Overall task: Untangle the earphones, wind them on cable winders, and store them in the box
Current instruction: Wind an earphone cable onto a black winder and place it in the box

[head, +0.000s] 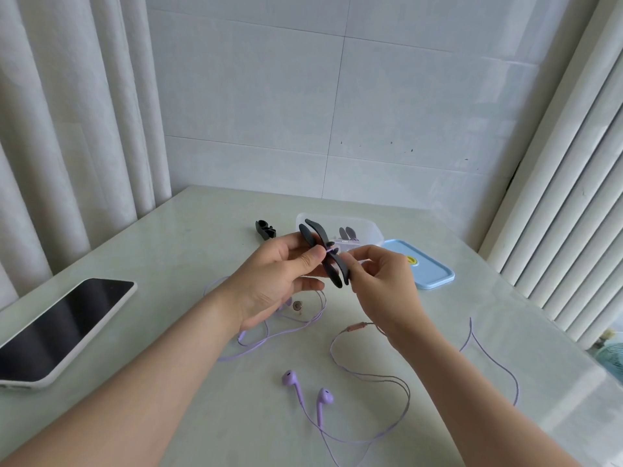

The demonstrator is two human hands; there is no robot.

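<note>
Winder: dark winged cable winder [324, 246] held above mid-worktop [202, 230], long axis running from far edge to near edge.
Left hand: left hand [279, 278] grips its waist from the left, fingers curled.
Right hand: right hand [381, 284], equally close, pinches the purple cable [328, 251] against the waist from the right.
Earphones: earbuds [290, 379] lie slack toward the near edge, below both hands.
Box: clear box [372, 229] sits just behind the winder.
Outlook: winding likely runs across the waist, crosswise to the long axis.
</note>
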